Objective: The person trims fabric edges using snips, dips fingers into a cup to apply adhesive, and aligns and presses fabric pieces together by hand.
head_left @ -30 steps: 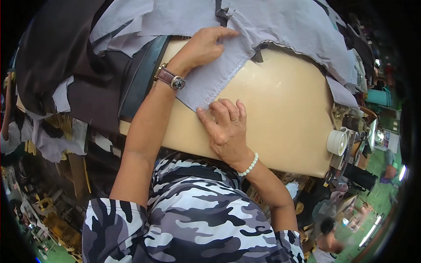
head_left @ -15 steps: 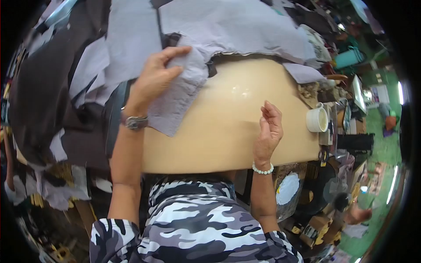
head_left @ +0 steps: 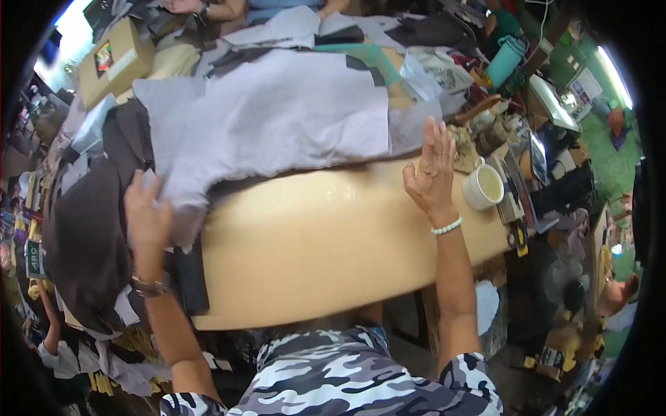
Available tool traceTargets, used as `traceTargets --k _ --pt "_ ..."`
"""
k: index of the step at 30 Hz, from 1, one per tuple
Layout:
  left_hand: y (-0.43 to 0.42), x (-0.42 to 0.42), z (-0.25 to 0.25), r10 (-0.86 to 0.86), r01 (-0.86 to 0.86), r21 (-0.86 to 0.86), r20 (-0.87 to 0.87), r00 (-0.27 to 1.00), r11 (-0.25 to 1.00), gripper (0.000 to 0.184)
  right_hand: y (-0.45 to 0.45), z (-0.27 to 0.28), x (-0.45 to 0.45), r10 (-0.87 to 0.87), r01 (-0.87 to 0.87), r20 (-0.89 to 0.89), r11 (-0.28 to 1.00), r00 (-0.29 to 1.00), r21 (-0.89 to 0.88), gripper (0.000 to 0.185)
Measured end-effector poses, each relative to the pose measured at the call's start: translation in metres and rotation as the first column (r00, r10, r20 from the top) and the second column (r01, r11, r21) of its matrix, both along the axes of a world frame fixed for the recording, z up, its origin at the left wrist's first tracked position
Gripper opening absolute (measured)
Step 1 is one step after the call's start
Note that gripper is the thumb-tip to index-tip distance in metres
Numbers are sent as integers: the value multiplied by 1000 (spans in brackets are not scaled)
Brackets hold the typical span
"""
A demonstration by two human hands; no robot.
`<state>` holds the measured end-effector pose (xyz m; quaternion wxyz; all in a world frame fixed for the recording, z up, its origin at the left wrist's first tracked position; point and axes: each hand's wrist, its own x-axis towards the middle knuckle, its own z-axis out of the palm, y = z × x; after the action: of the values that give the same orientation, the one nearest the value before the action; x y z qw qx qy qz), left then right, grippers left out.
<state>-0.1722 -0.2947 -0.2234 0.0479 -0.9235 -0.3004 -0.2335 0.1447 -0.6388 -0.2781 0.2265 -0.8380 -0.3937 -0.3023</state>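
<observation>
Here, the left hand (head_left: pixel 147 218) (it is blurred) has fingers apart at the pale cloth (head_left: pixel 277 118); the right hand (head_left: pixel 433 173) is open, thumb apart, near the mug (head_left: pixel 483 187).

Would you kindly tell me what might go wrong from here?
The right hand is raised close to the white cup and might knock it over. The pale fabric meets the bunched dark cloth near the left hand, so shifting one could drag or crease the other.

Head-worn camera facing forward and steeply down
</observation>
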Motion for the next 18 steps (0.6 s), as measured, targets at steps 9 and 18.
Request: traceTargets --k 9,18 --pt "-166 132 -54 -475 473 -870 359 803 142 36 49 35 84 -49 -137 -309 823 950 -552 84" --pt "-200 198 -64 317 499 -342 466 826 -796 58 -10 104 -36 481 -157 -740 871 471 466 75"
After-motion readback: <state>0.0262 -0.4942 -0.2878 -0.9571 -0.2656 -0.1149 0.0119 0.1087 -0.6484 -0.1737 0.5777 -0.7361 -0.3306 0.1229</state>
